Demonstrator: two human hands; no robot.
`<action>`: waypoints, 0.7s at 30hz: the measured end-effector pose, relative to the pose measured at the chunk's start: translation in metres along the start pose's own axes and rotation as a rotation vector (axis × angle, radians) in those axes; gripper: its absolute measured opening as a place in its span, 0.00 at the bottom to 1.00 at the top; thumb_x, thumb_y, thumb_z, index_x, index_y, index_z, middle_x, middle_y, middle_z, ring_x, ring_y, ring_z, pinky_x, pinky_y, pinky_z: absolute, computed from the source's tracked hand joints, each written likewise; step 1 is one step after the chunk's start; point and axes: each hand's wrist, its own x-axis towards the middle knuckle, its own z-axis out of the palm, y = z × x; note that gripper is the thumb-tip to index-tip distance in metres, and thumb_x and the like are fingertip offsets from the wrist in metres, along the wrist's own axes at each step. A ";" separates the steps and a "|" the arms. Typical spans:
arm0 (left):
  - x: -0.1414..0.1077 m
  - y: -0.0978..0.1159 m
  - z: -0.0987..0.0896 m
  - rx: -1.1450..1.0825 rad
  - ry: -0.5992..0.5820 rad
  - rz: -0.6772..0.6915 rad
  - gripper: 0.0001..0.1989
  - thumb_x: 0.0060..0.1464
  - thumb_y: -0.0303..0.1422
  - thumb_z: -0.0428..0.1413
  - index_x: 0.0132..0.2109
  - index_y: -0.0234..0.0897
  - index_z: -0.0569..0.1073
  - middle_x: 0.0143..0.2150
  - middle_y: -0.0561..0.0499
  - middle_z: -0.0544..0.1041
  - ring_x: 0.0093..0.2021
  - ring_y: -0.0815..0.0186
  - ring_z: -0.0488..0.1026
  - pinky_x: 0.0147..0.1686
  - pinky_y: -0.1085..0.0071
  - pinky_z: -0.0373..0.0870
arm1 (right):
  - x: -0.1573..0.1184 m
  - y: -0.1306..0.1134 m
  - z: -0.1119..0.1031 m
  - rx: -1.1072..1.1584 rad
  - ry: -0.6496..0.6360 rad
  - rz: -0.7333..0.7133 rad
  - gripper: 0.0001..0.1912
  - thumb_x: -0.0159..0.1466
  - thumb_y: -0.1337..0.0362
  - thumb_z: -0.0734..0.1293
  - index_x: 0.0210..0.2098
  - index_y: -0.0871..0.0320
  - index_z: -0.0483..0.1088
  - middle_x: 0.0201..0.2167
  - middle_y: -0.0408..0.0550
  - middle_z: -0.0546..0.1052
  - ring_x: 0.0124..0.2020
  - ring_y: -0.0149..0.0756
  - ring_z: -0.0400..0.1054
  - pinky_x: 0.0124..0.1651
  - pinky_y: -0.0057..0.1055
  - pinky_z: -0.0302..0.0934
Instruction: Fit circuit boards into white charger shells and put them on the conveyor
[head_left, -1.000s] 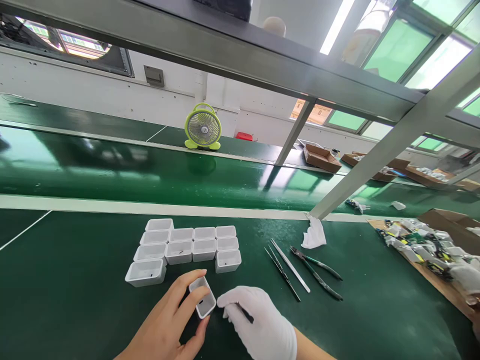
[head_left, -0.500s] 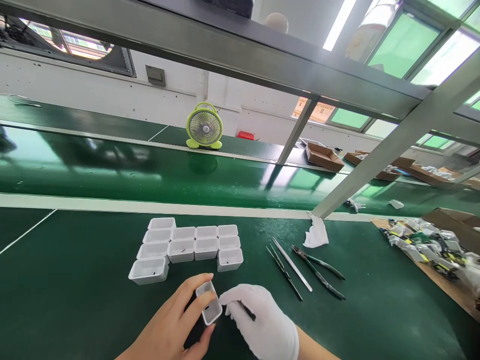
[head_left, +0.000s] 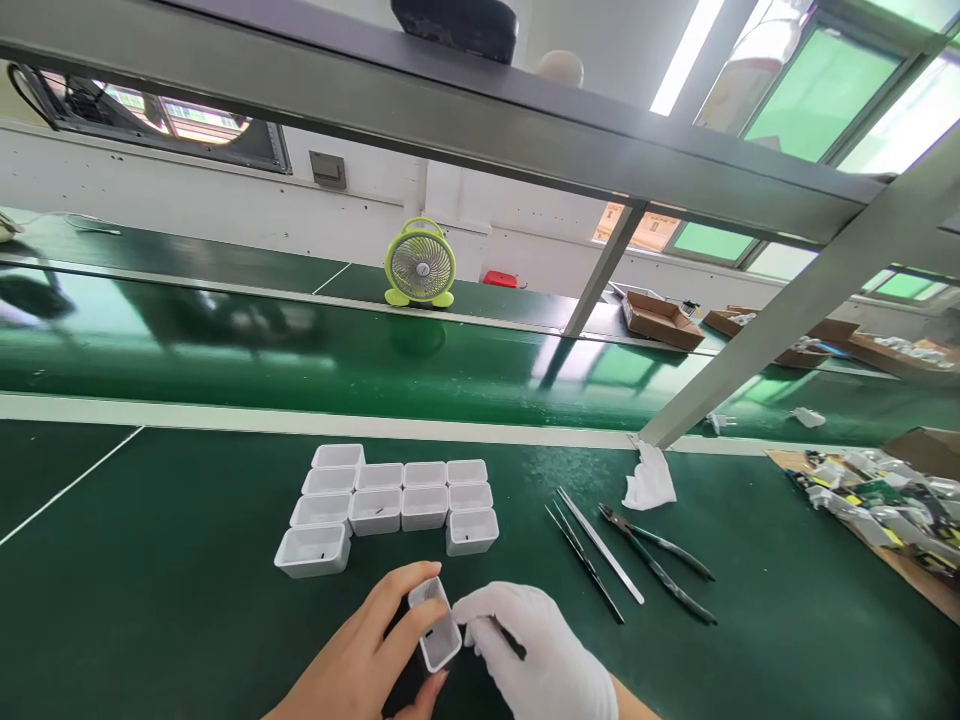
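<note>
My bare left hand holds a small white plastic box by its ends, its open top facing up, with a tiny dark piece inside. My right hand, in a white glove, has its fingers pressed together at the right side of that box; whether they pinch anything is too small to make out. Beyond the hands, several white boxes stand in touching rows on the green table, a few with small dark bits in them. Two tweezers and pliers lie to the right.
A crumpled white cloth lies by the slanted metal post. At the far right, cardboard bears a heap of electronic parts. A green fan and a cardboard box stand on the back ledge.
The view has shifted slightly, so everything appears a little lower and further right. Both hands keep nearly the same pose around the white box.
</note>
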 end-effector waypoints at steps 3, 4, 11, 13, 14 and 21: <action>0.000 0.001 0.000 0.027 -0.001 -0.003 0.19 0.59 0.27 0.53 0.56 0.43 0.70 0.61 0.43 0.72 0.55 0.60 0.77 0.49 0.74 0.78 | -0.002 0.002 0.003 -0.012 -0.025 0.053 0.13 0.69 0.68 0.61 0.43 0.50 0.76 0.38 0.43 0.81 0.39 0.36 0.75 0.46 0.30 0.65; 0.000 0.001 0.000 0.036 -0.003 -0.012 0.19 0.58 0.28 0.53 0.56 0.44 0.70 0.62 0.43 0.72 0.55 0.60 0.77 0.49 0.73 0.79 | -0.003 0.002 0.003 -0.010 -0.039 0.079 0.13 0.69 0.68 0.61 0.43 0.49 0.76 0.38 0.43 0.81 0.39 0.36 0.75 0.46 0.30 0.66; -0.001 -0.007 0.001 0.126 -0.014 -0.029 0.25 0.53 0.31 0.59 0.58 0.45 0.69 0.62 0.43 0.73 0.56 0.55 0.77 0.49 0.68 0.80 | -0.005 -0.007 0.008 0.005 0.037 0.262 0.14 0.67 0.68 0.63 0.42 0.43 0.77 0.38 0.40 0.80 0.42 0.39 0.74 0.48 0.32 0.66; -0.002 -0.010 0.003 0.150 -0.010 -0.041 0.28 0.51 0.32 0.61 0.59 0.45 0.69 0.61 0.44 0.74 0.56 0.54 0.78 0.49 0.67 0.80 | -0.005 -0.008 0.009 -0.006 0.056 0.261 0.15 0.66 0.70 0.63 0.41 0.43 0.77 0.37 0.40 0.80 0.41 0.39 0.74 0.48 0.32 0.66; -0.002 -0.011 0.005 0.153 -0.012 -0.049 0.29 0.50 0.33 0.62 0.59 0.45 0.69 0.60 0.44 0.75 0.55 0.54 0.78 0.49 0.66 0.80 | -0.005 -0.008 0.009 -0.011 0.060 0.260 0.16 0.66 0.70 0.63 0.41 0.43 0.77 0.37 0.40 0.80 0.41 0.39 0.74 0.47 0.32 0.66; -0.005 -0.017 0.009 0.165 -0.042 -0.093 0.29 0.50 0.35 0.64 0.60 0.47 0.69 0.56 0.47 0.79 0.52 0.54 0.80 0.46 0.66 0.82 | -0.005 -0.003 0.012 -0.017 0.058 0.241 0.17 0.64 0.71 0.64 0.42 0.41 0.78 0.37 0.39 0.80 0.42 0.38 0.74 0.48 0.30 0.67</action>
